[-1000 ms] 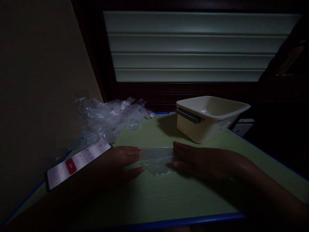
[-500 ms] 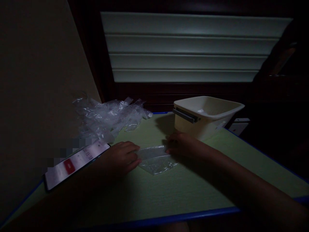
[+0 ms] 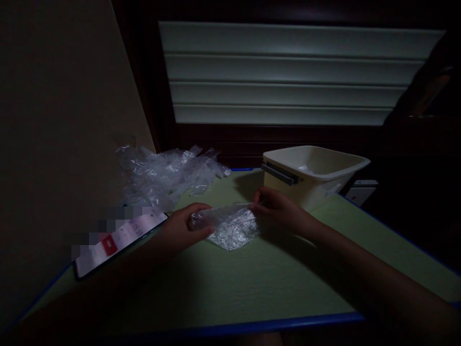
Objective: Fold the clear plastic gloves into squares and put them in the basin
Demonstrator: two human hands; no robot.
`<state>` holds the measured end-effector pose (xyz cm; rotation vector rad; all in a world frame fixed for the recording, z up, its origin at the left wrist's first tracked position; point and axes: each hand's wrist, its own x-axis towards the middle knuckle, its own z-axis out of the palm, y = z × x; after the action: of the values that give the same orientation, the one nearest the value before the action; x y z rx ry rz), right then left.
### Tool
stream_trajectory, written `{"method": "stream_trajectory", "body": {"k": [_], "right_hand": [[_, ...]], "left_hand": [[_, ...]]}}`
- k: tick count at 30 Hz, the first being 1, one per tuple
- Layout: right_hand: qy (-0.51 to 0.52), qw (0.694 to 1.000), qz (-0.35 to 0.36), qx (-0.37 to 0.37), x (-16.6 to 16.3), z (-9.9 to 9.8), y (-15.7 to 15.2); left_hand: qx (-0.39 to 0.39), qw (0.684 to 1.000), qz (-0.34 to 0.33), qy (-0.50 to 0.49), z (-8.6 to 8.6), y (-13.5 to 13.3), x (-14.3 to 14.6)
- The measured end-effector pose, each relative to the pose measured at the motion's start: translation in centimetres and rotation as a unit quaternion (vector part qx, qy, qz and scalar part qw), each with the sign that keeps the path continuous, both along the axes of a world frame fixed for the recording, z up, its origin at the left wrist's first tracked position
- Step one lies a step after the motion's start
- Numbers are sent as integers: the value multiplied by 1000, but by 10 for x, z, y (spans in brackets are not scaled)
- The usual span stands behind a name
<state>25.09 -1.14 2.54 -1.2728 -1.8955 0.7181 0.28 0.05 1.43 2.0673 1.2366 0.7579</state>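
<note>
A clear plastic bag (image 3: 230,226) hangs between my two hands, its top edge lifted off the green table (image 3: 259,283). My left hand (image 3: 183,228) pinches the bag's left end, fingers curled. My right hand (image 3: 277,209) pinches the right end of the top edge. The bag's lower corner still rests on the table. The room is dim.
A pile of crumpled clear plastic bags (image 3: 162,175) lies at the back left against the wall. A cream plastic tub (image 3: 309,175) stands at the back right, just behind my right hand. A lit phone (image 3: 118,238) lies at the left table edge.
Both hands went from lying flat on the bag to pinching its top edge. The bag's upper edge has risen off the table.
</note>
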Motion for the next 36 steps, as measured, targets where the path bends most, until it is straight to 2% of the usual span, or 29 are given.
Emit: {"method": "stream_trajectory", "body": {"k": [3,9,12,17,23,28,36], "right_hand": [[31,999,17,-40,-1,0,-1],[36,989,36,-139,1,-4,1],[12,989,44,-141,4,-5,4],[22,991,41,-128,4,-5,5],[47,990,48,-127,3,-7,5],[53,985,48,-155,4,-8,6],[8,983,55,-173,3,-4,2]], "left_hand": [[-55,995,-16,-76,2,2,0],[-48,995,8,-88,6,1,1],[-85,989,14,-122,7,3,0],[-154,967,-18,-204,4,6,-2],[-170,979,-51,-97,4,7,-1],[-129,990,-29,-56,8,6,0],[-108,994,4,-13,10,2,1]]}}
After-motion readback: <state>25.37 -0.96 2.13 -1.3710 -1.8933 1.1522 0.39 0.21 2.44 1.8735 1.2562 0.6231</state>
